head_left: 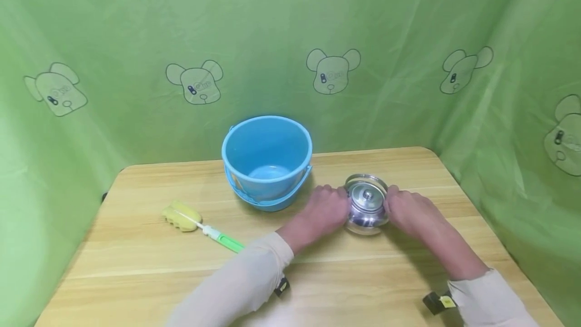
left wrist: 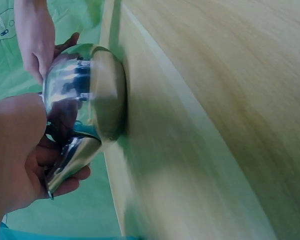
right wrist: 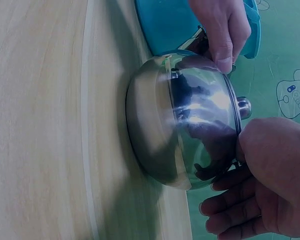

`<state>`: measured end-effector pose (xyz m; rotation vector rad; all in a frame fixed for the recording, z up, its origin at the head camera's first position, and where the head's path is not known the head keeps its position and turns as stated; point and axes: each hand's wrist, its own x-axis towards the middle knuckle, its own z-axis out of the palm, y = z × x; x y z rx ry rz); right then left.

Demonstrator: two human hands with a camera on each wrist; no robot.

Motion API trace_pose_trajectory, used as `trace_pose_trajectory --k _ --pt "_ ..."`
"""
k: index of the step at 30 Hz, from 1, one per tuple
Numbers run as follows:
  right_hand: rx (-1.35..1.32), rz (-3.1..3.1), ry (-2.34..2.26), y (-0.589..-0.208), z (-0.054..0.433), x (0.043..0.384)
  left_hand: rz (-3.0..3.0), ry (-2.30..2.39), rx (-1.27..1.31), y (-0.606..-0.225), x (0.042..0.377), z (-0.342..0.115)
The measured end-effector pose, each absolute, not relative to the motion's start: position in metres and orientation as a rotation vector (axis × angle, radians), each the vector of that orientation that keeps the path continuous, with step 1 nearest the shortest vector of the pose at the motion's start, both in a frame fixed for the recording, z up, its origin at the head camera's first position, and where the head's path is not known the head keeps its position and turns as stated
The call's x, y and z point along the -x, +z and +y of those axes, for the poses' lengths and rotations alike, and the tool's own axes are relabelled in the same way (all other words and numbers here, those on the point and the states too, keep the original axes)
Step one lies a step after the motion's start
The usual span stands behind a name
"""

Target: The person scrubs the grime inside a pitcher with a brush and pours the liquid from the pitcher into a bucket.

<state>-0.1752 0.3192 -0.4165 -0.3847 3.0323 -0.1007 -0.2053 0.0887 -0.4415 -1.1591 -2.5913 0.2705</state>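
A shiny metal kettle (head_left: 366,217) with a knobbed lid (head_left: 364,196) is at the right of the table, held between both hands. My left hand (head_left: 328,210) grips its left side; in the left wrist view, that hand (left wrist: 20,150) has its fingers behind the short spout (left wrist: 72,160). On the opposite side, my right hand (head_left: 412,210) pinches the kettle near its rim. The right wrist view shows the right thumb by the lid, the other fingers (right wrist: 240,212) loosely bent behind the pot. Whether the base touches the table cannot be told.
A blue bucket (head_left: 268,148) with its handle hanging down stands at the back middle. Left of it lies a sponge brush with a yellow head (head_left: 181,216) and a green handle (head_left: 230,242). Green cloth (head_left: 272,24) hangs around the wooden table (head_left: 136,256).
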Motion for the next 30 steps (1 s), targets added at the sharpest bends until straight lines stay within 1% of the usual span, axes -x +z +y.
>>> trace_pose_trajectory --k 13,22,30 --pt "0.400 3.045 -0.122 -0.419 0.321 0.173 -2.472 0.304 1.086 -0.456 0.206 0.089" --pt "0.429 3.068 -0.139 -0.422 0.320 0.171 -2.456 0.308 1.062 -0.457 0.204 0.087" --pt "0.453 3.062 -0.135 -0.420 0.314 0.169 -2.432 0.354 1.100 -0.456 0.202 0.080"
